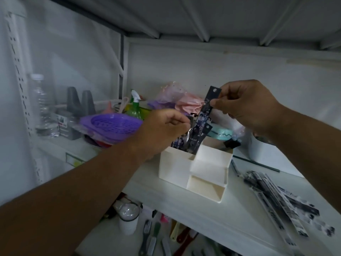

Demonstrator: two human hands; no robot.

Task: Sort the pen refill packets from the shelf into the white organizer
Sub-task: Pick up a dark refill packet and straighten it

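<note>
Refill packet going into organizer, both hands on it.
Right hand (247, 104) pinches packet (203, 119) top at 1 o'clock; left hand (162, 130) seemingly pinches its middle (blurred); tail sits in white organizer (193, 169) back compartment.

**Shelf layout: organizer centre, loose packets right**

Organizer (193, 170) sits mid-shelf (230, 218), stepped compartments descending toward the camera. Several refill packets (186, 143) stand in its rear-left compartment. One packet (204, 115) is above that compartment, pinched near its top by the right hand (247, 106); left hand (162, 132) is just left of the standing packets. Loose packet pile (280, 206) lies on the shelf right of the organizer. Baskets (112, 126) are left of the organizer, spray bottle (135, 106) behind them, water bottle (43, 106) far left. Utensils (153, 235) lie on a lower level, below the shelf's front edge.
</note>
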